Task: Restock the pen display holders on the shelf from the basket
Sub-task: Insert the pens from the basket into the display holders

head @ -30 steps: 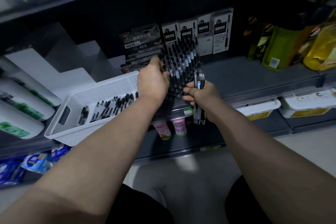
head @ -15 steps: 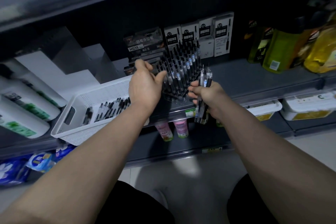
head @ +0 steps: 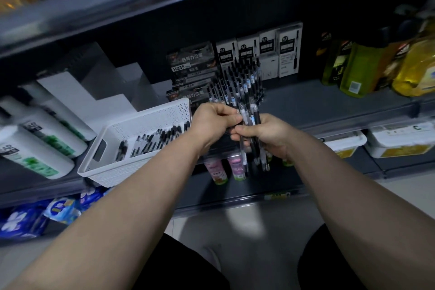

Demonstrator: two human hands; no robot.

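right hand [head: 266,138]: I'm gripping pen bundle [head: 254,116], upright
left hand [head: 213,122]: fingers curled, pinching bundle's top
basket [head: 122,169]: loose pens inside

A dark grey shelving unit fills the view under dim light. Its back panel [head: 141,37] is near black. The upper shelf edge [head: 117,4] is blurred. The middle shelf [head: 329,106] carries yellow-green bottles [head: 357,70] at right and white bottles [head: 35,148] at left. Below it sit 2 white tubs [head: 397,141] and blue packs [head: 23,221]. The floor [head: 400,186] is pale, with 1 bright patch [head: 244,219].
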